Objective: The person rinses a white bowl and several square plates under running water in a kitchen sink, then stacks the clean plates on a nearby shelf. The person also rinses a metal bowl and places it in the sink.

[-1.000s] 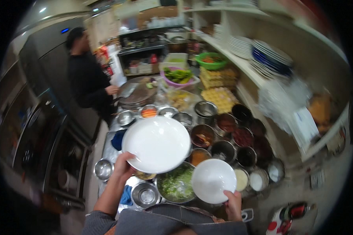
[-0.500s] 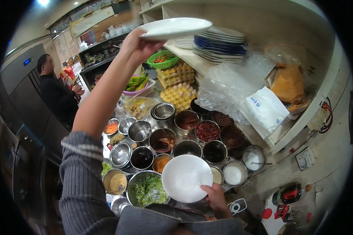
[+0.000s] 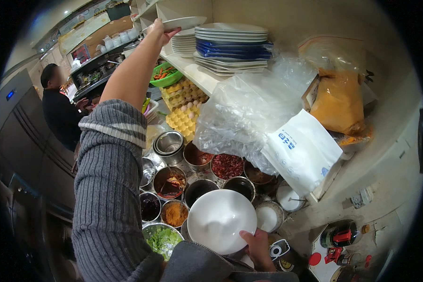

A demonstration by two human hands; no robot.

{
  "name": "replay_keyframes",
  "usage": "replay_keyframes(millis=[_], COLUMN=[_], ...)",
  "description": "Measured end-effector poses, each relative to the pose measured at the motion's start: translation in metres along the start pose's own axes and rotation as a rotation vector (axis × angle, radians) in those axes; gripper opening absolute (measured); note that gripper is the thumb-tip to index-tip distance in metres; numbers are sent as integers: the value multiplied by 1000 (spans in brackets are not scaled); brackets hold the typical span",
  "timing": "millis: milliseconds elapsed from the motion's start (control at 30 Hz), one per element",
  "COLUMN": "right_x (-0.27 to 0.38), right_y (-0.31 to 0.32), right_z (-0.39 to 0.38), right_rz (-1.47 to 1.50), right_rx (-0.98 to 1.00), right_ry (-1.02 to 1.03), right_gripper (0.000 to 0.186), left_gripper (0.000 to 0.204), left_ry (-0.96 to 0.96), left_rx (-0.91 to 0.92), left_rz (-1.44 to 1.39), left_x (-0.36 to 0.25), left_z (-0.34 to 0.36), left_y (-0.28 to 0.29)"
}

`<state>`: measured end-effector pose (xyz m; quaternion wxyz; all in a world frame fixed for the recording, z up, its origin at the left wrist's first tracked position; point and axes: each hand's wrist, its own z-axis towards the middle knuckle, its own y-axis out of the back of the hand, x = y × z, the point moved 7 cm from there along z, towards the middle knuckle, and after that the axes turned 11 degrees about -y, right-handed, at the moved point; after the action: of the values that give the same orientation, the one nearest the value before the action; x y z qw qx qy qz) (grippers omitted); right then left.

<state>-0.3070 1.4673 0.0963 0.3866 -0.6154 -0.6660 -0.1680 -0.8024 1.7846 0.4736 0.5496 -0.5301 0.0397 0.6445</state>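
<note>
My left hand (image 3: 159, 33) is stretched far forward and grips a flat white plate (image 3: 187, 22) by its near left edge. That plate is just above a stack of white plates (image 3: 183, 47) on the shelf; whether it touches them I cannot tell. Beside this stack stands a taller one of white and blue plates (image 3: 232, 47). Close to my body, my right hand (image 3: 257, 246) pinches the right rim of a round white dish (image 3: 222, 220), thumb on top and fingers hidden beneath. Nothing lies in the dish.
Under the dish are metal pots of sauces and seasonings, including chopped red chili (image 3: 227, 166) and orange powder (image 3: 175, 214). Plastic bags (image 3: 249, 103) and a white packet (image 3: 303, 150) lie along the shelf. Egg trays (image 3: 183, 120) and a green basket (image 3: 166, 77) stand beyond. Another person (image 3: 61, 108) stands at left.
My left hand has carried the flat plate farther forward, to the near-left stack on the shelf. My view has shifted toward the shelf. The right hand still holds its dish in front of me.
</note>
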Motion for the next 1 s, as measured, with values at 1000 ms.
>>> replay_keyframes(millis=[1000], right_x=[-3], right_y=[-65], right_z=[-17], right_rz=[-230], right_rx=[227], right_ry=[52], right_gripper=[17], left_gripper=[28], left_ry=[7], left_rx=[579], left_rz=[1165], left_x=[-156], left_z=[-490], left_y=[191])
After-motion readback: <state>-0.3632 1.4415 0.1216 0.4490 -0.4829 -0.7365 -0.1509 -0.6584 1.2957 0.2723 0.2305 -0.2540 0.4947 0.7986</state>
